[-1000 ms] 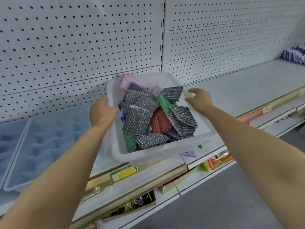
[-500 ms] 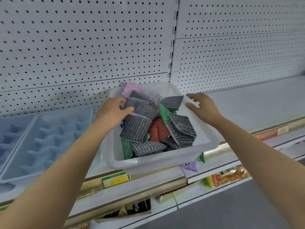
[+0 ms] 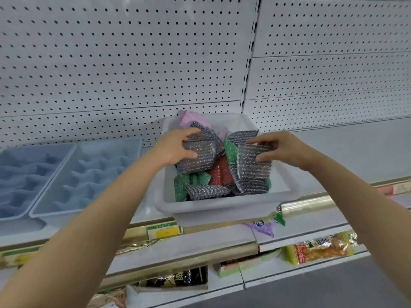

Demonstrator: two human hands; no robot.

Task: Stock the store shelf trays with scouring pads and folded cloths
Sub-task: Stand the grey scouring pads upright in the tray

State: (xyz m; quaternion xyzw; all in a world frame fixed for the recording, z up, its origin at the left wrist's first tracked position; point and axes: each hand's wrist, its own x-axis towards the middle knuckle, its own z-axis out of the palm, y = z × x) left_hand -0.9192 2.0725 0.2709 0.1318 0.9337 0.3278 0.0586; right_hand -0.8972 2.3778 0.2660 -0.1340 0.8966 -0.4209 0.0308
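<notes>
While the left hand (image 3: 175,150) grips one silver pad (image 3: 201,155), the right hand (image 3: 282,150) pinches another (image 3: 253,162).

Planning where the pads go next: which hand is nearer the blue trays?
Left. The left hand grips a pad in the bin beside the blue trays; the right hand is farther right.

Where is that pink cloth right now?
In the head view, the pink cloth sits in the far left corner of the white bin, just behind the silver scouring pad gripped by the left hand.
</notes>
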